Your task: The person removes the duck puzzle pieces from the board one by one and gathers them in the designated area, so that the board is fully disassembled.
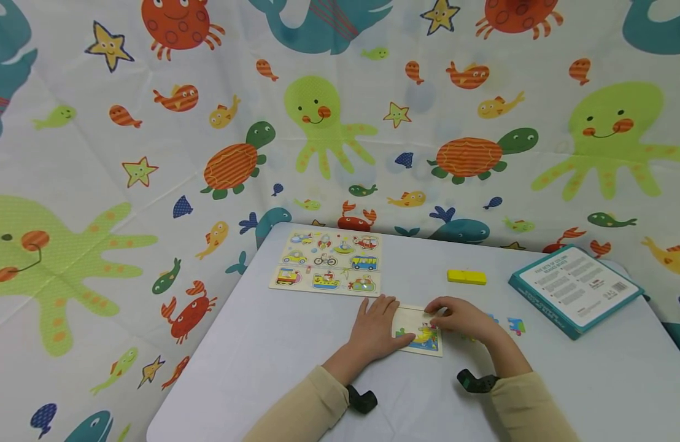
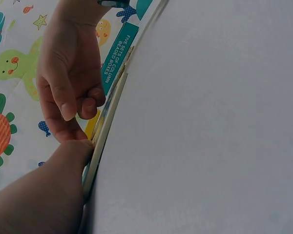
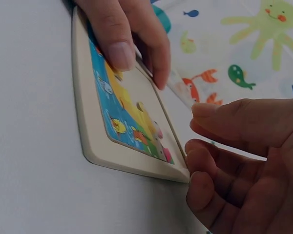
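In the head view, your tabletop (image 1: 251, 362) meets a sea-animal cloth (image 1: 345, 123) at the back. A vehicle puzzle board (image 1: 307, 267) lies at the back left, a yellow block (image 1: 466, 277) behind your right hand (image 1: 467, 317), and a teal box (image 1: 575, 291) further right. Loose puzzle pieces (image 1: 516, 326) lie beside that hand, some partly hidden by it. The small puzzle board (image 1: 409, 317) lies between your hands; your left hand (image 1: 375, 333) rests over its left side, fingers mostly straight, thumb reaching onto the picture.

In the left wrist view, you see that board nearly edge-on, partly covered by your left hand, with the yellow block and teal box beyond.

In the right wrist view, your left thumb rests on the picture. Your right fingers bend loosely, a gap between thumb and forefinger, beside the board's corner; you cannot tell whether they touch it.
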The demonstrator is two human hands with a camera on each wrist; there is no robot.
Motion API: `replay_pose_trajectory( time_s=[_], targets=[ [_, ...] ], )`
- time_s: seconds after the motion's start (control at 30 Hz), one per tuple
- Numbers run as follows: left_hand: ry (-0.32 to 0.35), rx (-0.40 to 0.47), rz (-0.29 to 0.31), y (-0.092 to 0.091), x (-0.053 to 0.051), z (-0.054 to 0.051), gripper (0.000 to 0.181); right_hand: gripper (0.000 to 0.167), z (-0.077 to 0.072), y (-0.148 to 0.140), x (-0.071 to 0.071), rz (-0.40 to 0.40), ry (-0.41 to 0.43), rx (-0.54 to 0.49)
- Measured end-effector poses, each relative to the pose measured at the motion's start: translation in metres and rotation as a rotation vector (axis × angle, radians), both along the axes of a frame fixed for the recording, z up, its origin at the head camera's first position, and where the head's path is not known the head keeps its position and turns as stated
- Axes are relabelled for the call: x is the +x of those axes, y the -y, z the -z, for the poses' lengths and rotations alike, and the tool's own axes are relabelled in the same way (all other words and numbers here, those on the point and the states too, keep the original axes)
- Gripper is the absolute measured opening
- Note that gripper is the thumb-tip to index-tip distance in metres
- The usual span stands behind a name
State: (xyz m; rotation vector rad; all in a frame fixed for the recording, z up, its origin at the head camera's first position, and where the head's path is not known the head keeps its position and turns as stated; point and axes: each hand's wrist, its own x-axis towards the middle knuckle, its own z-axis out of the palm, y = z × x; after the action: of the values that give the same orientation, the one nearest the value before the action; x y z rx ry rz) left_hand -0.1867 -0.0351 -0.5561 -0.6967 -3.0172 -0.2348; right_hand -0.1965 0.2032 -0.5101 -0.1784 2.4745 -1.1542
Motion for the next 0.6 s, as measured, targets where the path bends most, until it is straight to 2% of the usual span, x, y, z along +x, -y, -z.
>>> replay_pose_trajectory(
  time_s=[0.13, 0.37, 0.6],
  targets=[
    [0.002, 0.002, 0.001, 0.0007, 0.0002, 0.0002, 0.087, 0.027, 0.004, 0.0046, 0.0002, -0.01, -0.006, -0.003],
    [0.008, 0.006, 0.0, 0.0005, 0.0002, -0.0003, 0.086, 0.027, 0.0065, 0.0089, -0.0008, -0.037, -0.041, 0.063],
    [0.003, -0.006, -0.002, 0.0006, 0.0003, -0.0011, 0.086, 0.019, 0.0066, 0.0111, -0.0018, -0.064, -0.061, 0.118]
  ],
)
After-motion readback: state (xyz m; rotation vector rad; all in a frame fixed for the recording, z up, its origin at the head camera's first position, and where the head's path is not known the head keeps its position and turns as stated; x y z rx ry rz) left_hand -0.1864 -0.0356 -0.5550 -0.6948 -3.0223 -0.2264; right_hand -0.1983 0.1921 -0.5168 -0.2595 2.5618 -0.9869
